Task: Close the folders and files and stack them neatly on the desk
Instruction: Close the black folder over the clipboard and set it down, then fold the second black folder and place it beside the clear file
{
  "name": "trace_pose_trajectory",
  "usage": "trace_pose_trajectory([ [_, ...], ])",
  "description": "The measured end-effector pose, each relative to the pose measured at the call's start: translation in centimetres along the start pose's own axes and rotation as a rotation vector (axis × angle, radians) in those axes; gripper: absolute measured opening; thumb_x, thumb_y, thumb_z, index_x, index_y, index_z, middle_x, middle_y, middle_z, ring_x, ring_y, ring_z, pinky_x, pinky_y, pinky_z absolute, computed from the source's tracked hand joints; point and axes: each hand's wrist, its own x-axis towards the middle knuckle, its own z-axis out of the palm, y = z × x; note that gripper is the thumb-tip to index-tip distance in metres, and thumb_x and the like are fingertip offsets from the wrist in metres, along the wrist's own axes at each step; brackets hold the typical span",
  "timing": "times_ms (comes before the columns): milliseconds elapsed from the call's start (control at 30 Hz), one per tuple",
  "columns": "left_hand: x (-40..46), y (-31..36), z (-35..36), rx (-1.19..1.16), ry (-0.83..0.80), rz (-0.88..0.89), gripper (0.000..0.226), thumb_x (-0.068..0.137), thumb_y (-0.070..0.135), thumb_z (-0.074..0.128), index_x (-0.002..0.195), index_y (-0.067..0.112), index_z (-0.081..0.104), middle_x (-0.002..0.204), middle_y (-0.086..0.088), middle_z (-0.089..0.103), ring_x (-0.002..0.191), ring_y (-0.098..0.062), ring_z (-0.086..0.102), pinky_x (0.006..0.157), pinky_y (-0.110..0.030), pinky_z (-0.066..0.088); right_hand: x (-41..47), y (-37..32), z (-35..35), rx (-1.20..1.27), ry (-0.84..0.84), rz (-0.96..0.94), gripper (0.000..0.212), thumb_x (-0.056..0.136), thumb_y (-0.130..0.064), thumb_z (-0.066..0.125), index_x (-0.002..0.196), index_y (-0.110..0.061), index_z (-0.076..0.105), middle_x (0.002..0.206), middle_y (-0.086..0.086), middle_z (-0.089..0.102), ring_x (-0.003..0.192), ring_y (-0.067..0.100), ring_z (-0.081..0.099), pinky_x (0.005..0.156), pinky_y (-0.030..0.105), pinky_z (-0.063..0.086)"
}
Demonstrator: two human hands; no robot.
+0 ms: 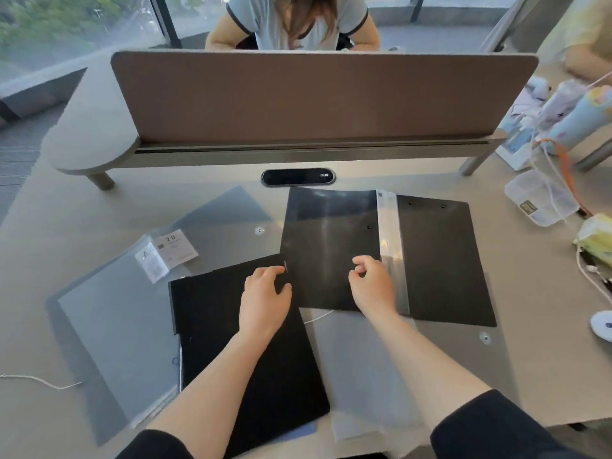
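A: How many folders lay on the bench [530,359]?

B: Two black ones showed plainly. One closed black folder [231,342] sat near the front edge, tilted, and one open black folder [437,260] lay spread flat behind it, a clear strip down its spine.

A: And the clear ones?

B: At least two translucent files: one grey file [109,326] at the left carrying a white label, partly under the closed folder, and one clear file [357,366] at the front right. A third sheet seemed to lie behind the left one; the count there could not be told for sure.

A: The hands?

B: Two. The left hand [265,293] rested on the closed folder's far corner, fingers loosely spread. The right hand [372,283] hovered at the open folder's near edge, fingers curled but gripping nothing
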Motion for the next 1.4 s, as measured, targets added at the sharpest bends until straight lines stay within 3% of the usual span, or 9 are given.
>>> trace_pose_trajectory([
  [333,1.9,9.7,11.4,0.015,-0.138,0.058,0.048,0.092,0.040,0.061,0.136,0.024,0.053,0.142,0.010,0.051,0.131,-0.014,0.041,0.096,-0.032,0.048,9.7,2.5,-8.2,-0.140,-0.064,-0.119,0.040,0.095,-0.019,0.050,0.135,-0.021,0.050,0.140,-0.001,0.049,0.120,0.022,0.055,0.097,0.038,0.048],
  [467,3.3,11.8,14.4,0.086,-0.158,0.048,0.067,0.090,0.047,0.061,0.149,0.026,0.039,0.160,0.002,0.030,0.148,-0.020,0.022,0.117,-0.041,0.030,13.3,2.9,-9.4,-0.198,-0.129,-0.156,0.047,0.097,-0.023,0.049,0.143,-0.020,0.041,0.149,0.000,0.040,0.124,0.025,0.053,0.097,0.039,0.048],
  [667,5.0,12.9,17.5,0.214,-0.179,-0.025,0.087,0.090,0.058,0.056,0.158,0.028,0.009,0.168,-0.004,0.000,0.154,-0.025,-0.002,0.124,-0.044,0.006,18.8,2.2,-9.7,-0.280,-0.207,-0.263,0.047,0.096,-0.025,0.049,0.142,-0.020,0.038,0.140,0.002,0.048,0.113,0.026,0.059,0.081,0.034,0.050],
  [833,5.4,13.0,19.0,0.274,-0.154,-0.076,0.090,0.090,0.059,0.054,0.158,0.023,0.007,0.167,-0.006,0.001,0.154,-0.025,-0.004,0.123,-0.043,0.002,22.6,1.0,-8.6,-0.378,-0.295,-0.326,0.051,0.094,-0.025,0.050,0.143,-0.020,0.035,0.148,0.002,0.040,0.119,0.029,0.057,0.091,0.043,0.053],
  [933,5.4,12.9,19.3,0.295,-0.133,-0.081,0.090,0.090,0.058,0.055,0.158,0.022,0.009,0.167,-0.005,0.003,0.154,-0.025,-0.002,0.123,-0.043,0.003,23.7,0.8,-8.1,-0.448,-0.343,-0.286,0.062,0.094,-0.025,0.049,0.151,-0.018,0.025,0.161,-0.002,0.022,0.134,0.030,0.046,0.102,0.045,0.045],
  [1067,5.4,13.1,19.4,0.294,-0.123,-0.090,0.088,0.090,0.057,0.056,0.157,0.022,0.013,0.167,-0.005,0.004,0.154,-0.026,-0.001,0.123,-0.044,0.003,24.3,0.9,-7.8,-0.485,-0.380,-0.265,0.065,0.096,-0.026,0.049,0.153,-0.018,0.020,0.161,-0.001,0.021,0.138,0.030,0.040,0.104,0.043,0.040],
  [1267,5.5,13.2,19.4,0.292,-0.126,-0.107,0.086,0.090,0.059,0.054,0.157,0.023,0.014,0.167,-0.003,0.004,0.154,-0.025,-0.001,0.123,-0.044,0.001,25.0,0.6,-7.4,-0.468,-0.313,-0.293,0.052,0.095,-0.024,0.049,0.144,-0.016,0.035,0.147,0.006,0.034,0.115,0.033,0.058,0.090,0.041,0.049],
  [1333,5.4,13.3,19.4,0.279,-0.113,-0.111,0.087,0.089,0.059,0.055,0.157,0.022,0.015,0.167,-0.003,0.006,0.154,-0.025,0.000,0.123,-0.044,0.003,25.2,0.3,-7.7,-0.441,-0.248,-0.331,0.022,0.094,-0.020,0.047,0.115,-0.014,0.048,0.133,0.010,0.041,0.091,0.032,0.062,0.074,0.037,0.050],
  [1400,5.4,13.6,19.4,0.268,-0.102,-0.114,0.087,0.089,0.059,0.056,0.157,0.022,0.015,0.167,-0.001,0.007,0.154,-0.024,0.002,0.123,-0.044,0.003,25.1,-0.1,-8.1,-0.417,-0.202,-0.332,0.005,0.092,-0.019,0.046,0.091,-0.015,0.042,0.121,0.010,0.043,0.072,0.028,0.054,0.064,0.035,0.044],
])
